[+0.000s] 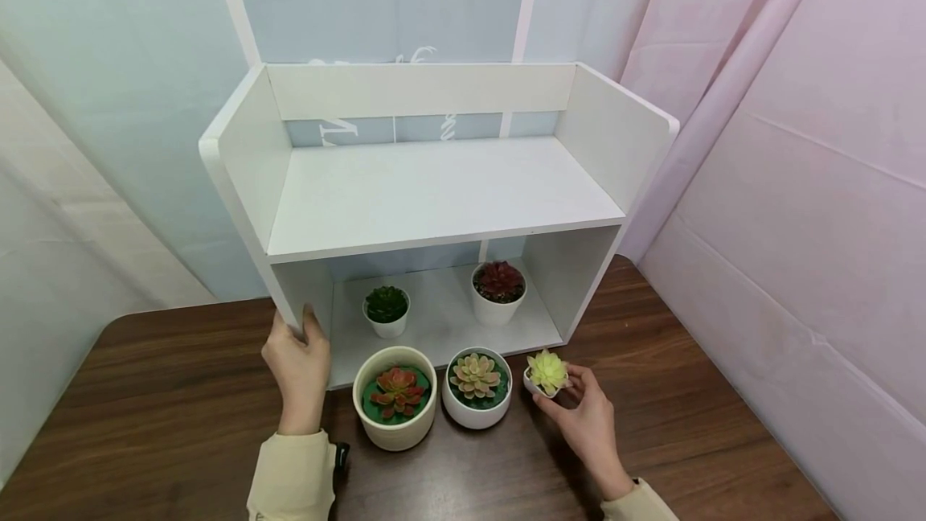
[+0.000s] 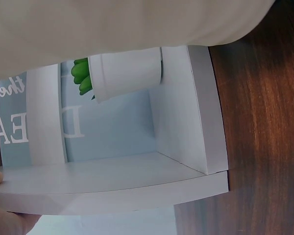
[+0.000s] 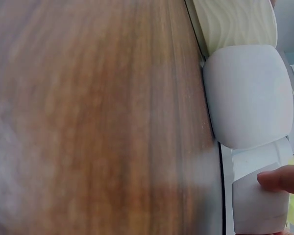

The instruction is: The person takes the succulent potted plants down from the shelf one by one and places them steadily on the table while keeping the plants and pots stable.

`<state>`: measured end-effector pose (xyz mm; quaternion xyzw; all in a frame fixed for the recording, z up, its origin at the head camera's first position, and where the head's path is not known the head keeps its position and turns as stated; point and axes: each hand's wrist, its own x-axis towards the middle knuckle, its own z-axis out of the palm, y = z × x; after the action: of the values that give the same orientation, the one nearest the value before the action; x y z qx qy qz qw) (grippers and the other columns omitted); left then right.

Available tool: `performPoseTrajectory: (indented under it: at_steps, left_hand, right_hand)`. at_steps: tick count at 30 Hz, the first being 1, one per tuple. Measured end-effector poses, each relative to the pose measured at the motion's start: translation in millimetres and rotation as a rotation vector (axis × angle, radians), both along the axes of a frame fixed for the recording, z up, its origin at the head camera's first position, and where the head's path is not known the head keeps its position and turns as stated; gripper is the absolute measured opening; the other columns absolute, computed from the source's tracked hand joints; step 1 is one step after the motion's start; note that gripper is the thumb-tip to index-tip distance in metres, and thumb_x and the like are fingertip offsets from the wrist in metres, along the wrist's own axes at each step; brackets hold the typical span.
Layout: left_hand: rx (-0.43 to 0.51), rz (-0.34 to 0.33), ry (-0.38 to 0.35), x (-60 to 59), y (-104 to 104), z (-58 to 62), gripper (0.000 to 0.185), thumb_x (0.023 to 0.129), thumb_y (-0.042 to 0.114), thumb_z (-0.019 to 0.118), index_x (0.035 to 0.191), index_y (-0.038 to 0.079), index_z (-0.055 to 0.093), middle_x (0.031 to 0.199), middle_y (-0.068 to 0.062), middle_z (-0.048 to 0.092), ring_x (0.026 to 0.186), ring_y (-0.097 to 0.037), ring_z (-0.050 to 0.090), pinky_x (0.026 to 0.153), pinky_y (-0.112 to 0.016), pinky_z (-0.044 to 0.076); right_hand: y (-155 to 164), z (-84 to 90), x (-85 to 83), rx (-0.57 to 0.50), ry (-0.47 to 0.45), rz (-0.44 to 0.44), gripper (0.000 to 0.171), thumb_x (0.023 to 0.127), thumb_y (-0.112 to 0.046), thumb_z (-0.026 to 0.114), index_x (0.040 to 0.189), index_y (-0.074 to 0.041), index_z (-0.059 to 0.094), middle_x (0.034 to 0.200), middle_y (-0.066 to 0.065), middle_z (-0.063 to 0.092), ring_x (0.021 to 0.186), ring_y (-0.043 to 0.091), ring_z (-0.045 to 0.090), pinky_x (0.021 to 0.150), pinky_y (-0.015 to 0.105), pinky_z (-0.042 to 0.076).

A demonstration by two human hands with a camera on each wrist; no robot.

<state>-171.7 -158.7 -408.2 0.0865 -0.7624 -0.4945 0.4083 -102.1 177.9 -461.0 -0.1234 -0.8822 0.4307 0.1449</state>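
My left hand (image 1: 298, 360) grips the front edge of the left side panel of a white two-tier shelf (image 1: 448, 183). In the left wrist view, finger and thumb lie on either side of that panel (image 2: 112, 181). Between the thumb and fingers of my right hand (image 1: 587, 416) is a small white pot (image 3: 259, 200) with a yellow-green succulent (image 1: 547, 371), near the shelf's front right corner. To its left stand a white pot with a pinkish-green succulent (image 1: 476, 376) and a cream pot with a red succulent (image 1: 396, 394).
On the lower shelf board sit a small dark green succulent (image 1: 387, 305) in a white pot and a dark red succulent (image 1: 499, 280) in a larger white pot. Everything stands on a dark wooden table (image 1: 159, 408). Cloth curtains (image 1: 803, 183) hang behind and at the sides.
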Motion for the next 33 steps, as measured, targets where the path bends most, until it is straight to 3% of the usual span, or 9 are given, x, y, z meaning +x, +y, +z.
performPoseTrajectory:
  at_steps: [11,19,33]
  left_hand:
    - [-0.004,0.005,-0.007,-0.2,0.1,0.0,0.024,0.093,0.001,0.054,0.112,-0.013,0.060,0.102,-0.035,0.065,0.092,-0.050,0.064,0.072,-0.061,0.048]
    - [0.008,-0.013,0.012,-0.3,-0.1,0.0,0.025,0.093,0.000,0.053,0.114,-0.013,0.059,0.103,-0.035,0.065,0.094,-0.050,0.064,0.073,-0.062,0.048]
    - [0.003,-0.011,0.013,0.5,0.3,0.9,0.025,0.093,0.000,0.052,0.112,-0.014,0.059,0.100,-0.036,0.065,0.090,-0.050,0.064,0.071,-0.061,0.049]
  right_hand:
    - [1.6,-2.0,-1.1,-0.016,-0.042,0.013,0.058,0.070,-0.007,0.083,0.120,0.004,0.054,0.107,0.023,0.065,0.105,0.036,0.064,0.088,0.045,0.051]
    - [3.3,-2.4,-2.8,-0.047,-0.079,0.025,0.059,0.073,-0.006,0.081,0.123,0.006,0.051,0.119,0.029,0.061,0.108,0.039,0.063,0.089,0.044,0.051]
    - [5.9,-4.8,-4.2,-0.061,-0.102,0.023,0.059,0.074,-0.008,0.081,0.123,0.006,0.051,0.120,0.031,0.060,0.108,0.040,0.063,0.089,0.047,0.051]
